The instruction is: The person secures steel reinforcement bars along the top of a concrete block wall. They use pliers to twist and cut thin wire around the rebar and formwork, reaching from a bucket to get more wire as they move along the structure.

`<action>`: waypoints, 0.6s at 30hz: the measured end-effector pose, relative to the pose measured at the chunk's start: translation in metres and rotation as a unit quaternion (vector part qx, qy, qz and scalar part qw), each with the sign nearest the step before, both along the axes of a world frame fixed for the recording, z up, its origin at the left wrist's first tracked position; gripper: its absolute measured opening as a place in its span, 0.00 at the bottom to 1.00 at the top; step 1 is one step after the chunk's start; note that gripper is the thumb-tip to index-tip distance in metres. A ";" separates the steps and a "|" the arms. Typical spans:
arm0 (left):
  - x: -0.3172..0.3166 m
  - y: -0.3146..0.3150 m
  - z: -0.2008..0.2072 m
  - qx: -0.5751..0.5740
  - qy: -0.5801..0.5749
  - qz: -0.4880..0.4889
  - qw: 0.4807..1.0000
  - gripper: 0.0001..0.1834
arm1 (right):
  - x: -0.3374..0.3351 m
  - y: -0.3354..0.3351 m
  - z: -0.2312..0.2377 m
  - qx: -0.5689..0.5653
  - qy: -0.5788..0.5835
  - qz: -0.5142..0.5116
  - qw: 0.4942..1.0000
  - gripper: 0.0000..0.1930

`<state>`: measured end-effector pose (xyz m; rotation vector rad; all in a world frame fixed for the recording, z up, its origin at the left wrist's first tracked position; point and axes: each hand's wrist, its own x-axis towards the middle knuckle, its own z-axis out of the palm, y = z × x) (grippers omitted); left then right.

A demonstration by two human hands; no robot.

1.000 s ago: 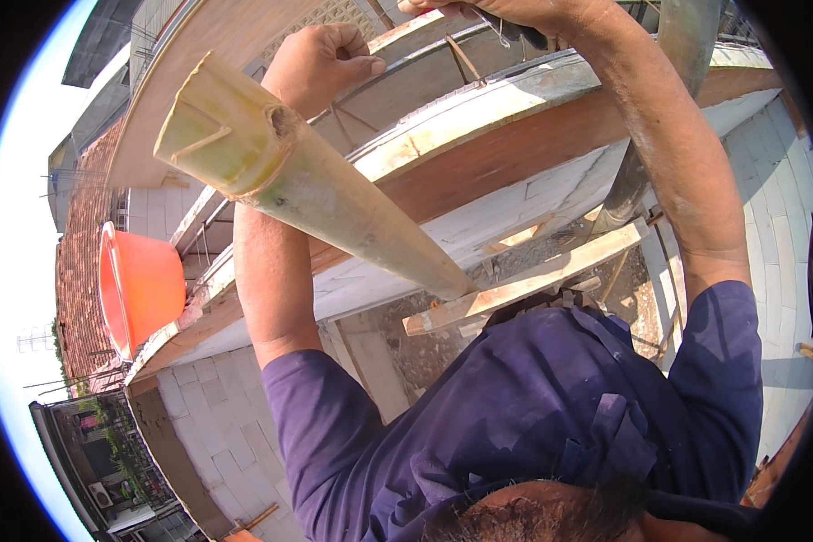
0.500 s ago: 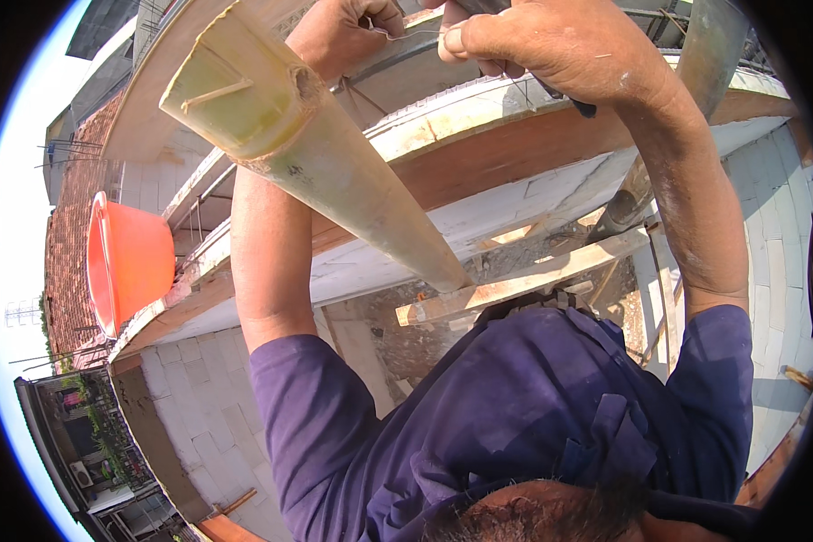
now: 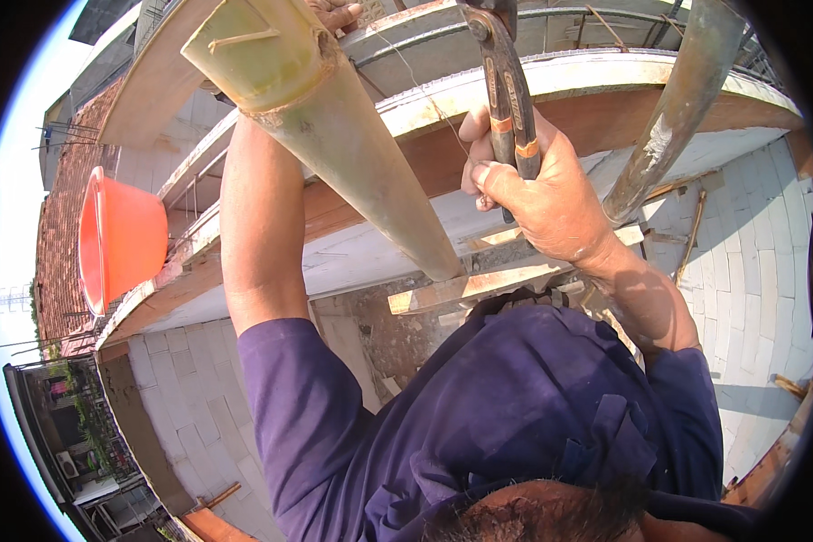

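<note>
Orange-banded dark metal pliers have come nearer, clenched in the right hand, pointing far; the left hand's grip is unclear.

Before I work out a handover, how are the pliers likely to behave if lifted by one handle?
The pliers are probably stiff and fairly heavy for their size, since both handles look thick and metallic. The other handle may swing, as the two cross at a round pivot.
</note>
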<state>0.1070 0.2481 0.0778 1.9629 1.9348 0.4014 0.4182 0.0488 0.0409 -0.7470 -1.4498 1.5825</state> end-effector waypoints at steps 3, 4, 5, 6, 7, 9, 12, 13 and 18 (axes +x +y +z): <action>0.003 0.006 -0.005 -0.003 0.024 -0.012 1.000 0.22 | -0.002 -0.012 -0.022 -0.028 0.042 0.003 0.999 0.13; 0.001 0.006 -0.007 -0.004 0.029 -0.018 0.999 0.21 | -0.002 -0.014 -0.027 -0.029 0.040 0.007 0.999 0.13; 0.000 0.007 -0.009 -0.004 0.031 -0.026 0.999 0.21 | -0.002 -0.016 -0.030 -0.049 0.062 0.000 0.997 0.13; -0.001 0.007 -0.012 -0.004 0.034 -0.036 0.999 0.21 | -0.002 -0.018 -0.034 -0.069 0.083 -0.007 0.994 0.13; -0.003 0.009 -0.012 -0.003 0.036 -0.044 0.998 0.21 | 0.000 -0.016 -0.037 -0.065 0.077 -0.008 0.995 0.13; -0.006 0.014 -0.013 -0.003 0.038 -0.061 0.997 0.20 | 0.000 -0.013 -0.049 -0.056 0.078 0.003 0.995 0.13; -0.012 0.034 -0.016 0.001 0.053 -0.110 0.993 0.20 | -0.002 -0.009 -0.070 -0.043 0.085 0.010 0.995 0.13; -0.016 0.042 -0.019 0.010 0.080 -0.146 0.986 0.20 | -0.003 -0.005 -0.077 -0.040 0.091 0.011 0.995 0.13; -0.068 0.048 -0.061 0.269 0.392 -0.252 0.843 0.18 | -0.015 0.002 -0.094 -0.036 0.081 0.022 0.996 0.12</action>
